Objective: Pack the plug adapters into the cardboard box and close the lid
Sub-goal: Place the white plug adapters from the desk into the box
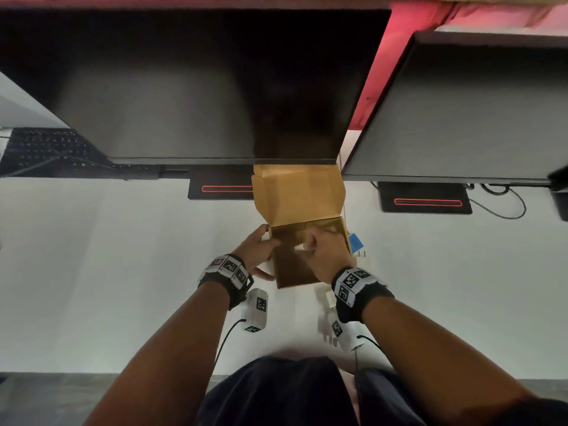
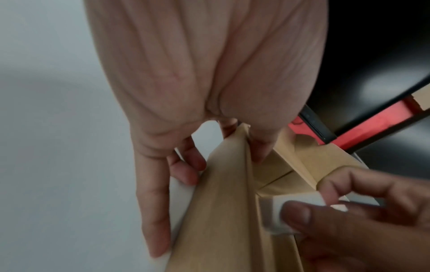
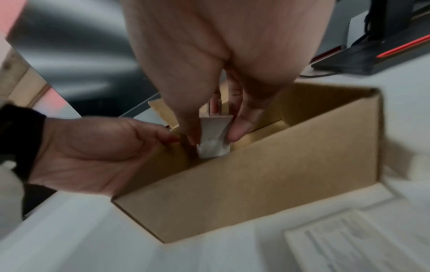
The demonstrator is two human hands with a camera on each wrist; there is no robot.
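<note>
Brown cardboard box [image 1: 295,265] sits on the white desk [image 1: 123,256] in the head view, its lid [image 1: 296,195] standing open and leaning back against the lower edge of the middle monitor [image 1: 199,87]. The left hand [image 1: 256,252] clasps the box's left wall, and the right hand [image 1: 325,256] reaches down into the opening. Another white plug adapter [image 1: 330,298] lies on the desk just beside the right wrist, though it is too blurred to make out clearly. A blue tag [image 1: 356,242] lies just right of the box.

From the left wrist, the left hand [image 2: 186,92] has its thumb inside the wall and its fingers [image 2: 153,211] stretched along the outside, squeezing the cardboard between them. The right hand [image 2: 360,211] appears at lower right, pinching a white plug adapter [image 2: 300,211].

From the right wrist, the right hand [image 3: 221,64] pinches the plug adapter [image 3: 214,139] between thumb and fingertips, prongs pointing up toward the palm, its body low inside the box [image 3: 267,184] near the left corner. The left hand [image 3: 93,152] grips that corner.
</note>
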